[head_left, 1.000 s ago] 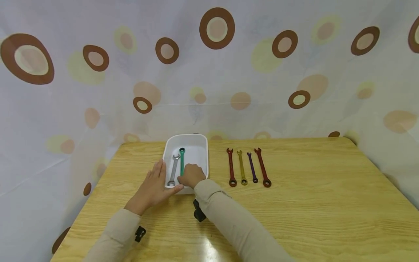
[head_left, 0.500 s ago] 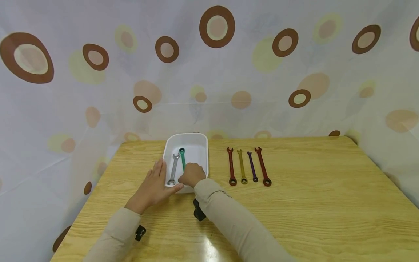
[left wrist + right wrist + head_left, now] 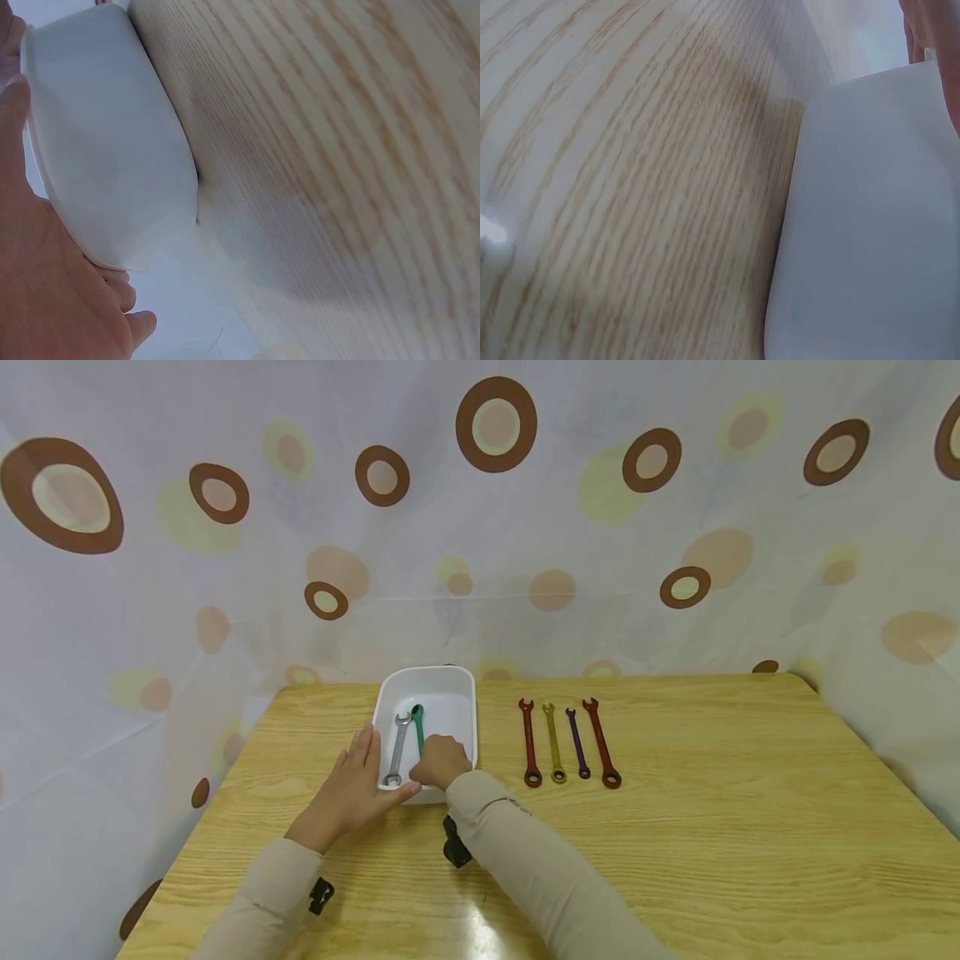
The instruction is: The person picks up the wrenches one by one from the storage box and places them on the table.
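Observation:
A white tray (image 3: 456, 702) stands on the table, its outer wall (image 3: 112, 135) filling part of the left wrist view. My left hand (image 3: 347, 797) rests on its near left corner, fingers straight along the left side and thumb along the front rim. Inside, my right hand (image 3: 441, 762) has curled fingers at the lower end of a green ratchet wrench (image 3: 419, 731), which leans slightly; the fingertips and that end are hidden. To its left in the tray lies a silver wrench (image 3: 397, 750). In the right wrist view, the tray's wall (image 3: 870, 225) hides most of the right hand's work.
Right of the tray, a row of wrenches lies on the wooden table (image 3: 720, 827): red (image 3: 529, 743), yellow (image 3: 554, 743), purple (image 3: 577, 743) and a longer red one (image 3: 602, 743). A patterned cloth (image 3: 420, 552) hangs behind the table.
The green wrench has tilted and its ring end has shifted slightly toward me and turned. My right hand has shifted very slightly; the left hand stays in place.

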`<action>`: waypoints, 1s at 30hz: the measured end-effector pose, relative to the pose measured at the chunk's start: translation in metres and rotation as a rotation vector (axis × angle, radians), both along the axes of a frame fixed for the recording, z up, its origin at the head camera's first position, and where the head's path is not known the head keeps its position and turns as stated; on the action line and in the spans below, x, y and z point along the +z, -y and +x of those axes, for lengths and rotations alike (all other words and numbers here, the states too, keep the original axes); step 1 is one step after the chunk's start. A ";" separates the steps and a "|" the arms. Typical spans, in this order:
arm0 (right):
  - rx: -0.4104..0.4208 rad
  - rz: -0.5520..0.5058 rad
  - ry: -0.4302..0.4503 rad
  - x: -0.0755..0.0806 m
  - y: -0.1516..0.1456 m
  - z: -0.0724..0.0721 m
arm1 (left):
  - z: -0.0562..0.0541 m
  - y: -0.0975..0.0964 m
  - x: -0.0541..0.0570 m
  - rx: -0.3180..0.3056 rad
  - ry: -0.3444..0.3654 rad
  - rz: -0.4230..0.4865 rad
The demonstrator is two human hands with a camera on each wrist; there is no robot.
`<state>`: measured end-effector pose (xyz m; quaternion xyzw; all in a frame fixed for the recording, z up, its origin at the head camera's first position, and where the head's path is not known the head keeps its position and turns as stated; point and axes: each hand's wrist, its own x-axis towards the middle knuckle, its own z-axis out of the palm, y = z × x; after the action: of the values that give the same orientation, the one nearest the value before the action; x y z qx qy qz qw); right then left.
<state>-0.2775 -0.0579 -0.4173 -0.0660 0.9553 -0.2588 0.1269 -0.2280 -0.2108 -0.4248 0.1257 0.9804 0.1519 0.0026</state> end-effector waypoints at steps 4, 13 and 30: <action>0.002 -0.031 0.019 -0.002 -0.001 -0.002 | 0.000 0.000 0.000 0.003 0.007 0.001; -0.045 -0.173 0.026 -0.003 -0.003 -0.007 | 0.000 0.000 -0.001 0.002 0.011 -0.008; -0.112 -0.318 0.043 0.000 -0.005 -0.009 | 0.000 -0.001 -0.001 0.008 0.004 -0.013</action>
<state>-0.2866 -0.0529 -0.4177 -0.0264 0.9016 -0.4146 0.1207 -0.2284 -0.2100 -0.4258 0.1213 0.9818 0.1460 0.0048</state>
